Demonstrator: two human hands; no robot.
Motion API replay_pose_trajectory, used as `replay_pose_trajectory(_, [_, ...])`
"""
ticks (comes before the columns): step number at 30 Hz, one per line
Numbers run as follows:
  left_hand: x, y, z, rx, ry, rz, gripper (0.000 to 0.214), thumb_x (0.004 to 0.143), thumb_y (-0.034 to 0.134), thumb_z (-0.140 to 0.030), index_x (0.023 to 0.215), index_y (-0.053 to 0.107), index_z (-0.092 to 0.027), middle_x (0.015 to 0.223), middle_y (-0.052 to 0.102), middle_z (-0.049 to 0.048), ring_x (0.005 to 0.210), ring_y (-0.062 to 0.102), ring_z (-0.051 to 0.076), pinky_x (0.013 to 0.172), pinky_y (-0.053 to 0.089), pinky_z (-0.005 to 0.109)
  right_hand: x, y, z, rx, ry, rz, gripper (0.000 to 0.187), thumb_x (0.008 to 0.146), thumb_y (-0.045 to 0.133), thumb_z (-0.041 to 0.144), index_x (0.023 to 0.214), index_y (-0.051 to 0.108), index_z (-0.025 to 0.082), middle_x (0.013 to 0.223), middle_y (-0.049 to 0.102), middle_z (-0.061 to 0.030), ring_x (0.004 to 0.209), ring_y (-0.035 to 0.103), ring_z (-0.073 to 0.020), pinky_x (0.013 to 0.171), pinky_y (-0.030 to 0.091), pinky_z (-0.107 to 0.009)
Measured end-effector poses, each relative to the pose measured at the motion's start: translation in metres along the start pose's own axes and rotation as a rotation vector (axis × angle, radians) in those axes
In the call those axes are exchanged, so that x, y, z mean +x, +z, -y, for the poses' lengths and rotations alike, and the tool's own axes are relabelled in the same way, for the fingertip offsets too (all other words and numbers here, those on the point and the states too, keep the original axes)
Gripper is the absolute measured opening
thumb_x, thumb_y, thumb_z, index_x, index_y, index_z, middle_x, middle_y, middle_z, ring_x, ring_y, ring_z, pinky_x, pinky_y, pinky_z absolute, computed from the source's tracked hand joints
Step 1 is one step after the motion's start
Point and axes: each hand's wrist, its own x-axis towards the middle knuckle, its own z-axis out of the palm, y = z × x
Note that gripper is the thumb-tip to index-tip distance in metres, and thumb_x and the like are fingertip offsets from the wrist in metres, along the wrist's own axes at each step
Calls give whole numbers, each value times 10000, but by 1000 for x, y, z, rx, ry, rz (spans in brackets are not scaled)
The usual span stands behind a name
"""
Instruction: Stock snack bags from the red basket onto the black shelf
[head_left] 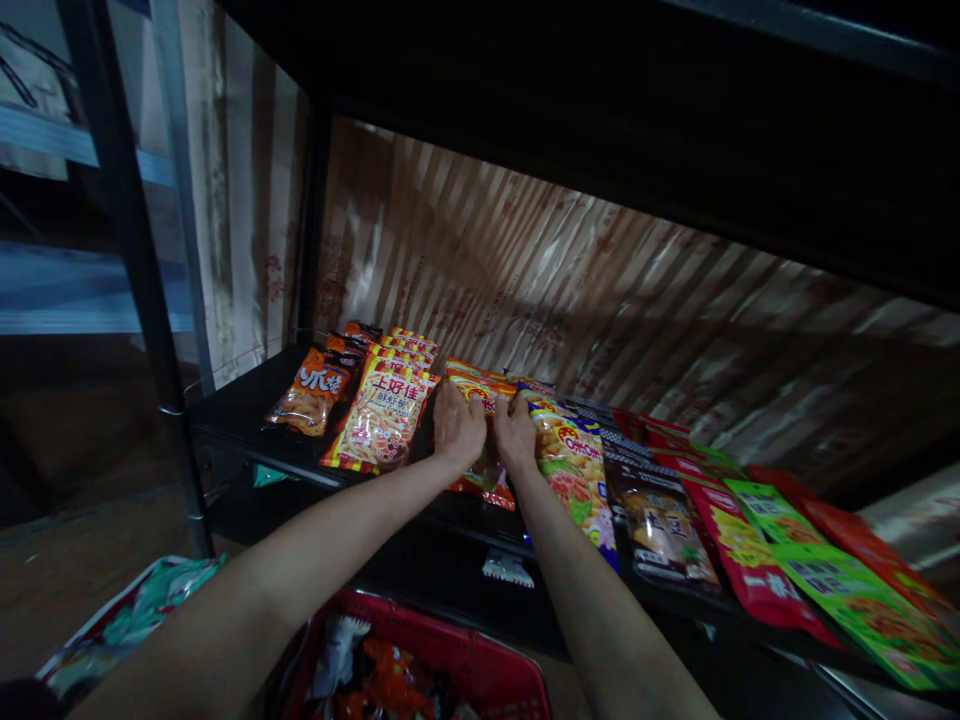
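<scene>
Dark shelf (244, 400) before us: an orange bag (489, 486) sits between our left hand (459, 425) and right hand (516, 432). We seem to be straightening it; even pressure next. Whether either grip pinches, we cannot tell.

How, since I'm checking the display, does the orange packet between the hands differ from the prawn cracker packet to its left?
Colour: the orange packet has orange-red edges; the prawn cracker packet has a pale front with yellow and red ends. View: the left hand and right hand partly cover the orange packet, while most of the prawn cracker packet's front shows. Both sit on the black shelf.
</scene>
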Motion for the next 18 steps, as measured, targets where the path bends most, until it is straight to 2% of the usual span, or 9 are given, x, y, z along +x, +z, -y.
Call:
replay_pose_trajectory(2, [-18,-10,1,-16,120,2,523,886,347,-294,1345,380,-47,1434,374,180,1368,272,225,1130,223,357,-11,5,8,-36,-63,-22,557,842,317,443,1211,488,62,1222,551,-225,1181,483,-330,981,354,-474])
replay_pose_trajectory(4, [-33,-27,4,-41,260,-3,499,868,369,-267,1323,412,-67,1428,388,165,1363,283,219,1130,239,367,-23,10,15,-63,-135,-66,558,829,339,375,1243,455,19,1328,454,-249,1287,364,-334,1045,285,-488])
replay_pose_trajectory(6, [-41,-51,11,-49,385,-52,462,847,390,-232,1287,454,-107,1405,426,142,1346,317,214,1127,253,385,-35,14,22,-61,-218,-112,572,829,342,348,1273,426,-3,1393,378,-246,1351,255,-322,1092,213,-489])
replay_pose_trajectory(8, [-42,-79,20,-44,430,-137,430,844,388,-207,1263,473,-161,1390,450,102,1327,345,197,1121,265,392,-48,16,32,-23,-299,-123,567,849,319,348,1296,415,13,1410,369,-216,1365,236,-292,1113,186,-472])
replay_pose_trajectory(10, [-35,-106,31,-9,368,-169,414,840,403,-208,1245,484,-182,1371,469,90,1310,369,200,1116,269,390,-61,17,43,34,-359,-89,561,871,293,362,1318,407,42,1409,387,-187,1354,276,-261,1116,201,-448])
replay_pose_trajectory(13, [-18,-137,50,62,122,-136,435,837,429,-233,1259,462,-132,1377,454,137,1307,372,243,1097,280,390,-76,25,58,138,-349,10,574,880,309,423,1339,399,91,1386,434,-160,1301,376,-250,1087,271,-434])
replay_pose_trajectory(15, [-8,-148,60,90,16,-60,467,836,449,-271,1275,441,-111,1366,461,157,1288,398,257,1076,298,376,-81,36,65,211,-266,66,589,862,358,479,1336,413,135,1362,472,-133,1263,426,-255,1067,306,-428])
replay_pose_trajectory(18, [0,-154,70,80,-35,27,520,831,475,-343,1278,427,-84,1338,486,182,1250,446,262,1040,324,347,-81,55,67,316,-148,122,595,821,425,550,1301,461,200,1309,534,-87,1231,460,-265,1057,324,-419])
